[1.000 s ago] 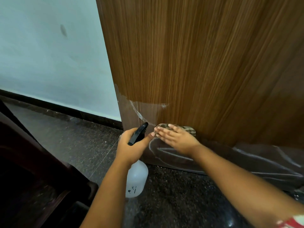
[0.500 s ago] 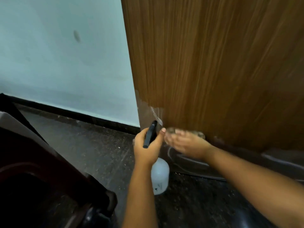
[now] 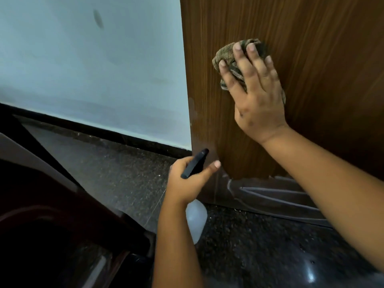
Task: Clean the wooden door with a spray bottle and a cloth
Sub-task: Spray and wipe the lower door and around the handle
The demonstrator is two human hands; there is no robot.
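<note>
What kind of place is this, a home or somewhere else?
Probably a room in a home, though I can't be sure. A wooden door stands beside a pale painted wall with a dark skirting strip, over a polished speckled stone floor.

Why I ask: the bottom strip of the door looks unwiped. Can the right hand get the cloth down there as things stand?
Probably yes. The right hand presses the cloth flat on the door, with bare wood below it. The left hand with the spray bottle sits off near the door's edge.
</note>
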